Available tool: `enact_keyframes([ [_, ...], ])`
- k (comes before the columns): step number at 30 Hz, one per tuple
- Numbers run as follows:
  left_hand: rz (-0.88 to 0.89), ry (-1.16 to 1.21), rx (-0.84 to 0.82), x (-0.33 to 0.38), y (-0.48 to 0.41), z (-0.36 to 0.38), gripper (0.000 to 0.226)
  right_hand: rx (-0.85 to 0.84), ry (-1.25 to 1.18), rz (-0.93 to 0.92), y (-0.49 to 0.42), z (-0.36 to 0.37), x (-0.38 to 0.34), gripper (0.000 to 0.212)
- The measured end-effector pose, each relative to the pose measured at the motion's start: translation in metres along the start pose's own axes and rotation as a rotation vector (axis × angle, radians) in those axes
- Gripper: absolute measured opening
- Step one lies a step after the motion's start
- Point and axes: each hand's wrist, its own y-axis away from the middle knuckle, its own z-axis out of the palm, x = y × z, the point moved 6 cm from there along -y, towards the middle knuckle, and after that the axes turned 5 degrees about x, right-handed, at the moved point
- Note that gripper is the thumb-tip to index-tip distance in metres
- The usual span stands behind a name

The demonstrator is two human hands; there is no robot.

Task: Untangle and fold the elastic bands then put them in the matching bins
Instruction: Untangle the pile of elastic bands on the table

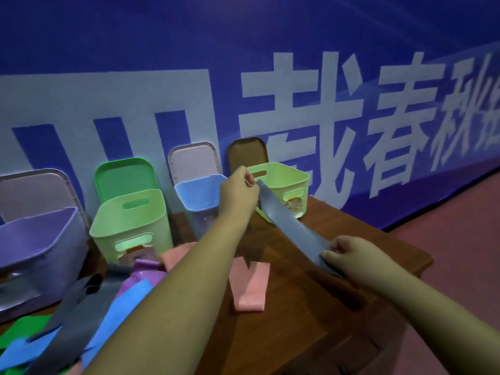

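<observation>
- left hand (239, 190) pinches one end of the grey band (285, 219) near the far edge of the desk (297, 328)
- right hand (351, 253) grips the other end, by the right edge

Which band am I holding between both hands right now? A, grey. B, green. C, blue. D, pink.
A: the grey band stretches from the left hand down to the right hand, each gripping one end; the pink band lies on the table.
</observation>
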Motion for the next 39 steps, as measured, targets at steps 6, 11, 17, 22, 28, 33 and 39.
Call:
enact_keyframes([
  [6,-0.039,-0.013,-0.168,-0.02,0.025,0.09,0.021,-0.005,0.164,0.06,-0.009,-0.022,0.05,0.033],
  [11,-0.04,-0.075,-0.244,-0.02,0.041,0.127,0.027,0.025,0.179,0.089,-0.011,-0.031,0.068,0.035],
  [17,0.021,-0.171,-0.256,-0.02,0.051,0.143,0.018,0.033,0.185,0.1,-0.009,-0.034,0.08,0.02],
  [22,0.001,-0.194,-0.255,-0.034,0.053,0.149,0.015,0.004,0.183,0.121,-0.007,-0.031,0.087,0.021],
  [28,-0.02,-0.28,-0.299,-0.04,0.055,0.153,0.023,-0.016,0.162,0.116,-0.008,-0.03,0.086,0.019],
  [33,-0.044,-0.345,-0.401,-0.039,0.051,0.159,0.025,-0.028,0.254,0.077,-0.007,-0.027,0.082,0.023],
  [39,0.025,-0.395,-0.388,-0.022,0.057,0.143,0.024,-0.02,0.456,0.048,0.002,-0.03,0.072,0.03],
])
